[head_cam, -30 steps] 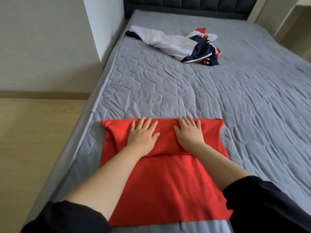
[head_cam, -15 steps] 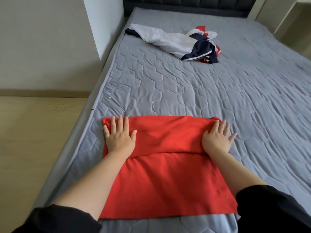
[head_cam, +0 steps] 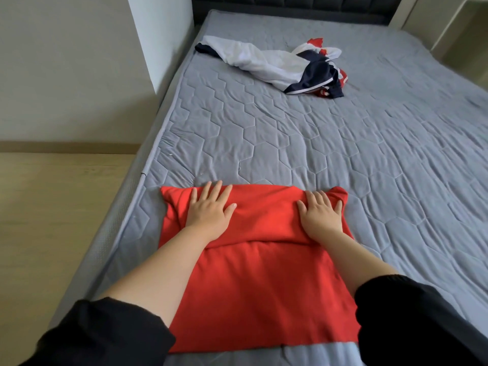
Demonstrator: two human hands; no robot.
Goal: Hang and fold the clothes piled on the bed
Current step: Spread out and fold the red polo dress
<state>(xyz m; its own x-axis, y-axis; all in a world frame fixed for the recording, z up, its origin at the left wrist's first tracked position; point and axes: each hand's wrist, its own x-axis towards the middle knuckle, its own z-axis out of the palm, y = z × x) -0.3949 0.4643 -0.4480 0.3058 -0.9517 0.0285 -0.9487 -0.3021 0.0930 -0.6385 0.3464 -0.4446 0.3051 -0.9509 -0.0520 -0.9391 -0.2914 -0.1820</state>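
The red garment (head_cam: 258, 286) lies spread on the near end of the grey quilted bed (head_cam: 356, 159), close to its left edge. Its far part is folded back toward the person into a thick band across the top, and the lower layer lies flat below it. The left grip (head_cam: 208, 212) lies palm down on the band, left of the middle, fully open with fingers straight and slightly spread. The right grip (head_cam: 320, 216) presses flat on the band near its right end, equally open; neither has hold of the cloth. Half a second ago both sat out at the band's ends; each has since slid a little inward. A crumpled white, navy and red garment (head_cam: 269, 66) stays far up the bed
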